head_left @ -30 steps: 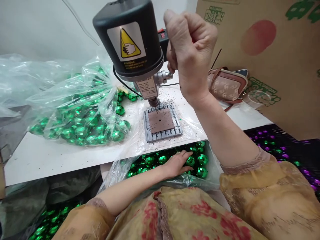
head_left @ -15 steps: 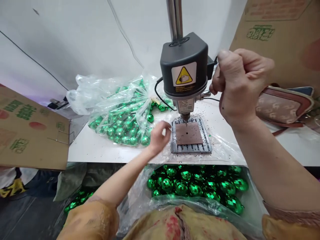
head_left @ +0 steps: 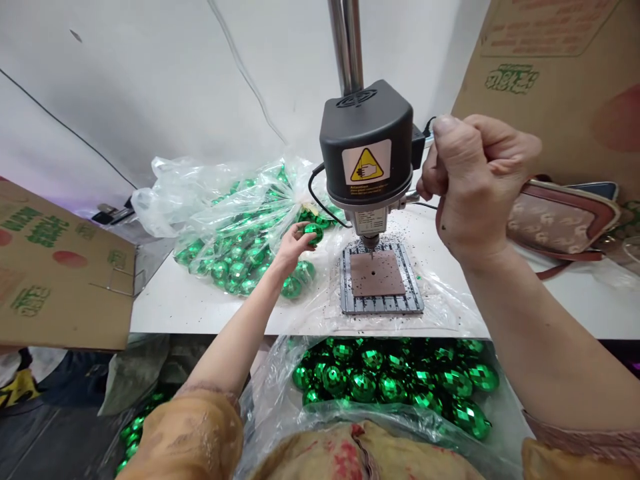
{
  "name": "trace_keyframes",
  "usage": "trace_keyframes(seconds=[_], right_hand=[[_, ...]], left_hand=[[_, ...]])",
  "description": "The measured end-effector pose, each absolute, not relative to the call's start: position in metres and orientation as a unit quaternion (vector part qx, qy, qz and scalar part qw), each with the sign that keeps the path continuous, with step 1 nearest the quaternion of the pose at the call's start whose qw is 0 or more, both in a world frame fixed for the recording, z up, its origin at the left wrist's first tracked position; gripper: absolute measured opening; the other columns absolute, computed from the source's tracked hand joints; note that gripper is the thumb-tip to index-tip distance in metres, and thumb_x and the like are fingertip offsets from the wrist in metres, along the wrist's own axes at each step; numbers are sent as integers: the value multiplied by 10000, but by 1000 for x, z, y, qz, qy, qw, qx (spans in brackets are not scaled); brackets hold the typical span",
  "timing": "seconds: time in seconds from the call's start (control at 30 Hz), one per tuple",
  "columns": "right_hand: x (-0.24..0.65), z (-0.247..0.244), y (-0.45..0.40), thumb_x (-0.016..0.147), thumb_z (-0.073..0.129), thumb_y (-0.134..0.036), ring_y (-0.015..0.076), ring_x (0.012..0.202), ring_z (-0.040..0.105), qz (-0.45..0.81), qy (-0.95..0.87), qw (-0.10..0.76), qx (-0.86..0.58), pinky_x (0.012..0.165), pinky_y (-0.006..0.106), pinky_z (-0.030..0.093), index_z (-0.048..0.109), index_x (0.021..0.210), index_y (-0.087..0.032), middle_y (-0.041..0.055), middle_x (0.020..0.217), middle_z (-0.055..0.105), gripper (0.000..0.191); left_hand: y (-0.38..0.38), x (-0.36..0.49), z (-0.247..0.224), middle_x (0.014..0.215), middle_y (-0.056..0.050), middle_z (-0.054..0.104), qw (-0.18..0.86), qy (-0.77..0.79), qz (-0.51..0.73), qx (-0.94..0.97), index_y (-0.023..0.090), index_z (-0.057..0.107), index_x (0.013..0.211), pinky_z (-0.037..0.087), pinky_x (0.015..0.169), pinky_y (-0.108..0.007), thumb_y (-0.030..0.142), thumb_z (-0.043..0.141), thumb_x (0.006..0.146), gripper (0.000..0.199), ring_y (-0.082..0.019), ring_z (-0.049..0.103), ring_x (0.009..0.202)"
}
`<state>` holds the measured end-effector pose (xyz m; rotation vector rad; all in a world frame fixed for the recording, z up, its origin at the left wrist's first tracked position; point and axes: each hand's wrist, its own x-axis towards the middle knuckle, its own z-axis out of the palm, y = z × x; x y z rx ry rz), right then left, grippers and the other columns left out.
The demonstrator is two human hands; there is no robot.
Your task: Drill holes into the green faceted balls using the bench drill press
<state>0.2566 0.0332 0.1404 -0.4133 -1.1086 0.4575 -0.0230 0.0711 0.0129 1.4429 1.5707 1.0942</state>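
Head view: L hand (head_left: pixel 291 250) has fingers curled on a green ball (head_left: pixel 314 233), R hand (head_left: pixel 473 180) is closed round what looks like the feed lever (head_left: pixel 411 197) of the drill press (head_left: pixel 367 147), grip mostly hidden. Hands well apart. Brown pad (head_left: pixel 377 283) w/ 1 dark hole lies on the base plate (head_left: pixel 413 293), nr tabletop (head_left: pixel 190 317) front edge. Dark crumbs (head_left: pixel 395 239) round it suggest some drilling's done; drilled vs. undrilled count, can't tell. Clear bag (head_left: pixel 167 200) of green balls sits toward tabletop's L edge; more balls (head_left: pixel 363 385) below front edge. Handbag (head_left: pixel 560 217) at R, cardboard boxes (head_left: pixel 75 293) both sides, pale wall (head_left: pixel 150 80) behind.
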Motion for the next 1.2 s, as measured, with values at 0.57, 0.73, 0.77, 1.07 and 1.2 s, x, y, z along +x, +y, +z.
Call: trace_keyframes(seconds=[0.57, 0.73, 0.77, 1.07, 1.2], right_hand=[[255, 142, 31, 781, 703, -533, -1, 376, 290, 211, -529, 797, -201, 408, 212, 227, 327, 502, -171, -83, 425, 308, 593], [256, 141, 32, 791, 696, -563, 25, 396, 269, 203, -536, 795, -197, 407, 248, 220, 326, 507, -191, -66, 448, 290, 596], [256, 141, 32, 780, 696, -587, 31, 400, 264, 201, -537, 795, -199, 406, 259, 218, 321, 506, -196, -62, 451, 286, 607], [255, 143, 27, 831, 674, -560, 63, 448, 257, 191, -539, 789, -224, 451, 284, 242, 302, 517, -206, -43, 471, 283, 602], [255, 143, 28, 860, 643, -554, 68, 460, 247, 184, -542, 780, -253, 468, 289, 263, 283, 531, -209, -42, 489, 273, 597]], left_hand=[[18, 57, -34, 1014, -39, 749, 536, 441, 486, 531, 220, 550, 1114, 496, 917, -345, 436, 882, 722, 558, -185, 688, 965], [20, 63, -41, 1049, -55, 733, 514, 435, 466, 574, 210, 555, 1129, 478, 939, -346, 425, 869, 744, 542, -184, 668, 994], [21, 64, -42, 1051, -56, 731, 513, 430, 465, 580, 209, 555, 1131, 477, 935, -345, 420, 871, 744, 543, -185, 666, 994], [19, 72, -43, 1146, -65, 678, 450, 442, 460, 625, 214, 621, 1128, 470, 1014, -387, 399, 893, 700, 540, -241, 632, 1113], [12, 78, -42, 1186, -69, 669, 449, 435, 457, 633, 224, 618, 1146, 445, 1077, -425, 369, 882, 713, 527, -253, 624, 1144]])
